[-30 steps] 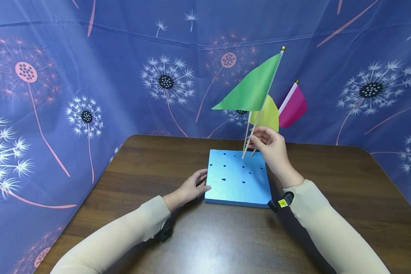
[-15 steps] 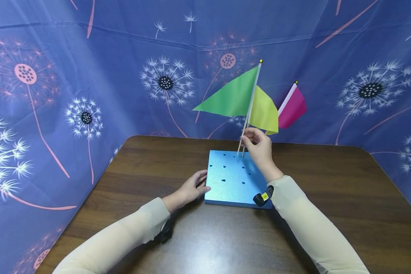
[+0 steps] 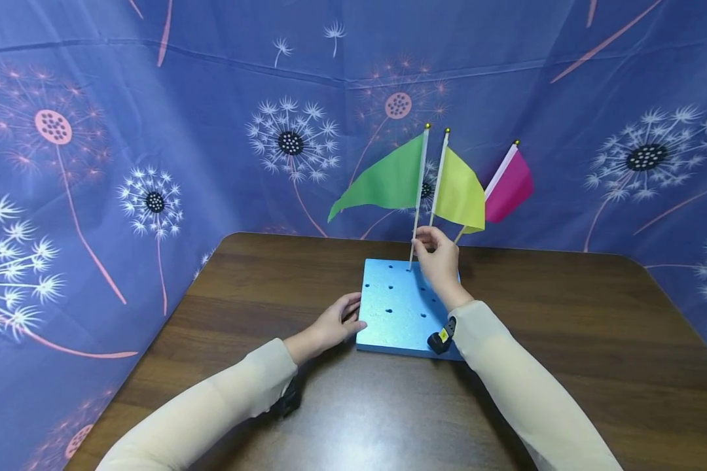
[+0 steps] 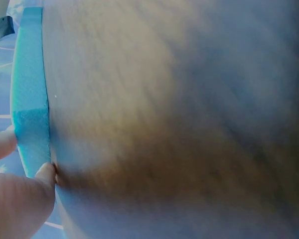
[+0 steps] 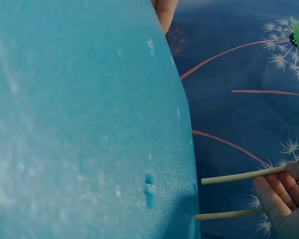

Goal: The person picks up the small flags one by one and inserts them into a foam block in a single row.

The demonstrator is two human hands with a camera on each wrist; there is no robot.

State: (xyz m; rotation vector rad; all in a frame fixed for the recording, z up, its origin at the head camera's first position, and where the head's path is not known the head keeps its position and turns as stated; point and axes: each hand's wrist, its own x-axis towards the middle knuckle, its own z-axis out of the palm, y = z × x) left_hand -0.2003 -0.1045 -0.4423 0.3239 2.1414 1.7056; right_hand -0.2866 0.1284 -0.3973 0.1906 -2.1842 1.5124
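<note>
A square blue board [image 3: 396, 332] with several small holes lies on the table. At its left side my left hand [image 3: 332, 324] holds the edge, thumb near the front corner; the left wrist view shows the thumb [image 4: 46, 174] against the board's side. My right hand [image 3: 439, 263] pinches the wooden stick of a green pennant flag [image 3: 389, 178] near its lower end. In the right wrist view that stick [image 5: 234, 177] ends just short of the board's surface. A yellow flag [image 3: 458, 193] and a magenta flag [image 3: 509, 186] stand behind the right hand, which hides their lower sticks.
A brown wooden table [image 3: 259, 275] carries the board. Behind it hangs a blue cloth [image 3: 212, 85] with a dandelion print. A black wrist camera [image 3: 440, 337] hangs below the right sleeve, over the board's front right part.
My right hand has carried the green flag left and down, and its stick has turned more upright above a hole at the board's back. The left hand stays on the board.
</note>
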